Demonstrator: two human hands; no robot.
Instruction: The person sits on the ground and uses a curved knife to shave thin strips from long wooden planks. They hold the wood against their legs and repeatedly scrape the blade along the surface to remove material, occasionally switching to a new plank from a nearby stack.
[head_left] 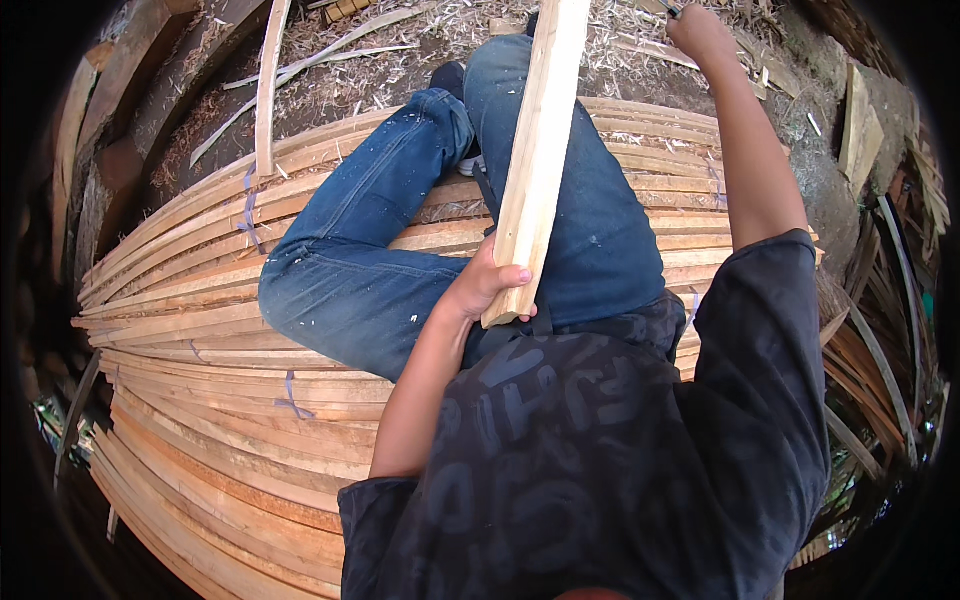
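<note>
— Gripping what?
— My left hand (490,285) clasps the pale, long wooden slat (535,150) over my lap; right hand (700,30) is clenched on something I can't identify. Shaving seems unfinished.

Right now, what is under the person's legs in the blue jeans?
Under the legs lies a stack of long pale wooden strips, some bundled with purple ties. The strips directly beneath the legs and torso are covered, and whatever supports the stack cannot be seen.
</note>
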